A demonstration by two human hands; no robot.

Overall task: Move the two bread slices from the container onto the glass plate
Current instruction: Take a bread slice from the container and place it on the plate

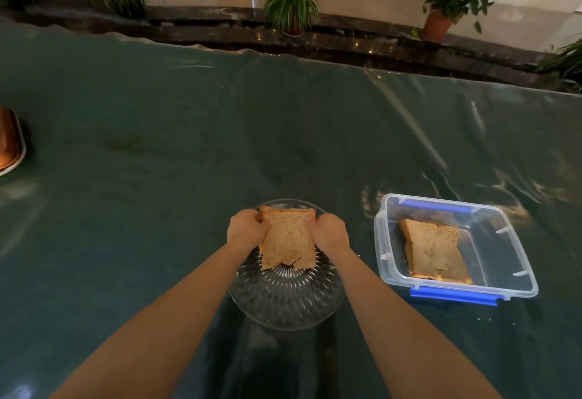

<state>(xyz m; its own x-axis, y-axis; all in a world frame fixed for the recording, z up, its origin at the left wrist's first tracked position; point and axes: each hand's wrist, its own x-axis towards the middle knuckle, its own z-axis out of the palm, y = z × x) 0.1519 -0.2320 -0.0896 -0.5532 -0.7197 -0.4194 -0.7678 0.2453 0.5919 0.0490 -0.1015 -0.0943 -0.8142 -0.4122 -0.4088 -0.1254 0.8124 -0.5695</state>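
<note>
Head view shows my left hand and right hand gripping the first bread slice over the glass plate, while the second slice waits in the container right of the plate.

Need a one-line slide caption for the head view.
Both hands, left hand and right hand, hold one bread slice over the glass plate; second slice remains in the container.

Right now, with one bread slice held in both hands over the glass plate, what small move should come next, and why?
Probably lower the held bread slice onto the glass plate and let go: the left hand and right hand hold it above the plate, and a second slice waits in the container.
</note>
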